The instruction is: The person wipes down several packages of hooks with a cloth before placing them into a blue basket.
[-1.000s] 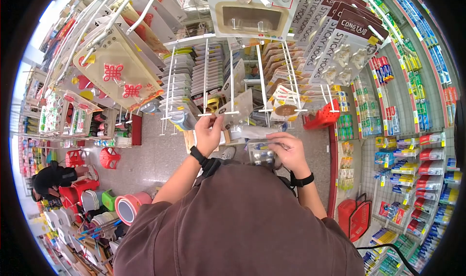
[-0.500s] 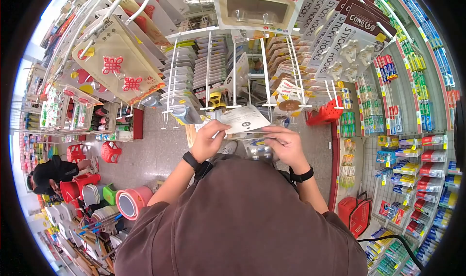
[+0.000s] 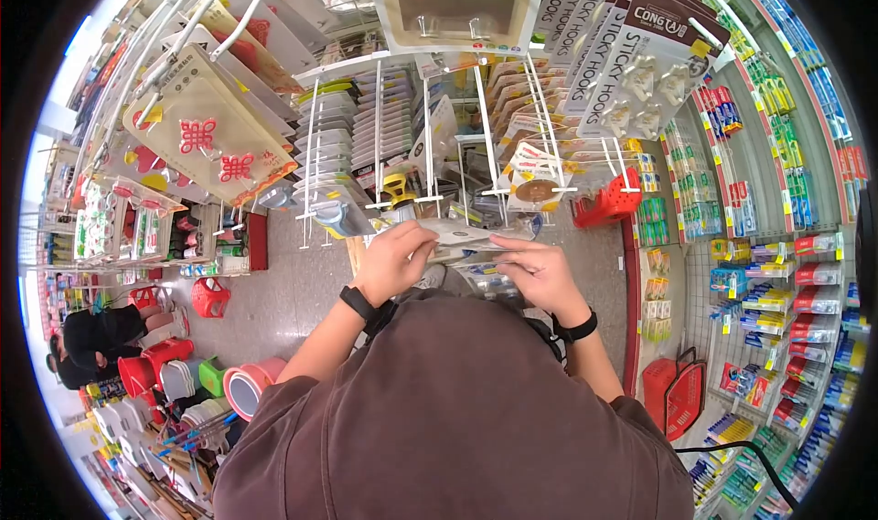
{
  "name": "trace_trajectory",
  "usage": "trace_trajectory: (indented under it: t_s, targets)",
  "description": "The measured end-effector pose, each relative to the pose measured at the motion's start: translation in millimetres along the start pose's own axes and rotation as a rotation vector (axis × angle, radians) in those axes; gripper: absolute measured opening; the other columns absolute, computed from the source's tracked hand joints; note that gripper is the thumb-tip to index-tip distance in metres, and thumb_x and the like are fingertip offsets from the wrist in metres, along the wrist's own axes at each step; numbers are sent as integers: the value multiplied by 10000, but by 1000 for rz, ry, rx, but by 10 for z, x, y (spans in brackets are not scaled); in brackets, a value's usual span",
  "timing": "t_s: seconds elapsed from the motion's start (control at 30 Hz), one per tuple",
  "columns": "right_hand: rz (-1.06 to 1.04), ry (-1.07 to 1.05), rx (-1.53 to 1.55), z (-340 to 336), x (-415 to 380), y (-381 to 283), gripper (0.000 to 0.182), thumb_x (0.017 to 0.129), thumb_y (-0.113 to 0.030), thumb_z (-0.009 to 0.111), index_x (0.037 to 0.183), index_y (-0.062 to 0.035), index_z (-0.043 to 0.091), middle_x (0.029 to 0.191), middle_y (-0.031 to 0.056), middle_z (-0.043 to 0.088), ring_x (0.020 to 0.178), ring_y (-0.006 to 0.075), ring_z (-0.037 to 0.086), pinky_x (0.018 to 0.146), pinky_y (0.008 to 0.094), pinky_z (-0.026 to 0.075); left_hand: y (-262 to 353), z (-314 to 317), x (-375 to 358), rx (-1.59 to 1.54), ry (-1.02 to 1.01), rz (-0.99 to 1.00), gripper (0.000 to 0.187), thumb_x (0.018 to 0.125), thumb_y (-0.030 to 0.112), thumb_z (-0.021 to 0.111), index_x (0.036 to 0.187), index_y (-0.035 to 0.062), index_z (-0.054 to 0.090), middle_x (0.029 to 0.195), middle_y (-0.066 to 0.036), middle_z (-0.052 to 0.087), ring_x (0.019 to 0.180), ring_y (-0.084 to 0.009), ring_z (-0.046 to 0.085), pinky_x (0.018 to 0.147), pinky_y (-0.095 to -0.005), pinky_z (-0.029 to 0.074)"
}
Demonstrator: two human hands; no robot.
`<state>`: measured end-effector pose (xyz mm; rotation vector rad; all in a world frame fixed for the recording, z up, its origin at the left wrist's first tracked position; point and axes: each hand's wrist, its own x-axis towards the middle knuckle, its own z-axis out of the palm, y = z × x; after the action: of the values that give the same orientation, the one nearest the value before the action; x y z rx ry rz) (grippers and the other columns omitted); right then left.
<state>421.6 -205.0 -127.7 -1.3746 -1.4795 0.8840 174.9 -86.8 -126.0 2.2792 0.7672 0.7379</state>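
Packet [image 3: 463,235] clamped in grip of left hand [image 3: 393,262] and right hand [image 3: 543,275], white prongs [image 3: 430,168] beyond, sticky-hook cards [image 3: 640,85] right

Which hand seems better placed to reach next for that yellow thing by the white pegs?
Probably the left hand: it sits just below the yellow thing in the picture, while the right hand is farther off. Both seem to hold the white packet, so the left might first need to let go.
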Motion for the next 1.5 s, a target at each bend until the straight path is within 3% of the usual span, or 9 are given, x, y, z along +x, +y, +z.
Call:
trace_trajectory:
  t_s: [0.17, 0.27, 0.5, 0.8, 0.87, 0.93, 1.0, 1.23, 1.5]
  targets:
    - [68, -129, -34, -22, 16, -122, 136, 804, -34, 657, 913, 17, 721, 1165, 137, 687, 772, 232, 693, 701, 298, 528, 101, -3, 80, -87, 15, -27, 125, 809, -12, 659, 930, 20, 653, 790, -120, 614, 718, -293, 630, 620, -352, 501]
    - [-29, -112, -167, 22, 5, -2, 145, 802, -50, 657, 917, 16, 718, 1200, 135, 667, 779, 273, 689, 710, 311, 532, 186, 13, 86, -75, -150, 82, 123, 812, -18, 647, 930, 16, 647, 786, -126, 605, 711, -302, 621, 630, -353, 497]
    - [1, -14, -136, 34, -76, -148, 143, 802, -28, 642, 918, 13, 714, 1232, 124, 651, 791, 274, 692, 711, 314, 537, 50, -21, 29, -86, -112, -3, 153, 825, -23, 623, 969, 26, 636, 801, -130, 591, 723, -309, 608, 644, -365, 489]
    - [-29, -34, -113, 67, -6, -68, 108, 826, -28, 651, 902, 20, 712, 1083, 121, 711, 850, 245, 695, 737, 319, 539, 149, 31, 25, -212, -194, 26, 131, 853, -5, 632, 980, 13, 661, 811, -121, 615, 745, -276, 630, 664, -341, 499]
    - [-21, 12, -112, 16, 4, -78, 112, 820, -26, 651, 903, 19, 713, 1082, 107, 714, 868, 235, 694, 753, 317, 540, 54, 46, 36, -267, 65, 77, 142, 864, 18, 615, 998, 6, 661, 863, -119, 639, 766, -265, 640, 682, -337, 503]
    - [14, -25, -163, -73, -40, -74, 113, 812, -26, 654, 899, 17, 712, 1078, 102, 716, 878, 235, 694, 765, 314, 540, -184, 267, 0, -664, 346, -339, 167, 929, 73, 606, 1055, -18, 666, 857, -82, 670, 753, -134, 640, 713, -271, 525]
    - [7, -4, -133, -92, -89, -20, 109, 794, -13, 660, 886, 18, 710, 1086, 103, 715, 860, 221, 695, 752, 288, 535, -426, 356, 70, -663, 483, -465, 216, 942, 106, 611, 1108, -23, 662, 855, -77, 666, 746, -96, 636, 697, -265, 550]
    - [74, 6, -91, -76, -191, -34, 120, 793, 4, 660, 892, 35, 719, 1100, 101, 715, 855, 208, 698, 746, 286, 538, -487, 489, 459, -543, 544, -588, 344, 903, 210, 688, 1161, -16, 655, 771, -62, 660, 581, -73, 589, 445, -239, 474]
    - [36, 28, -103, -61, -158, -62, 97, 750, 23, 702, 843, 45, 719, 1032, 149, 723, 888, 221, 705, 768, 297, 542, -481, 651, 660, -750, 708, -674, 342, 927, 269, 666, 1135, -2, 643, 678, -38, 622, 561, -65, 557, 488, -222, 432]
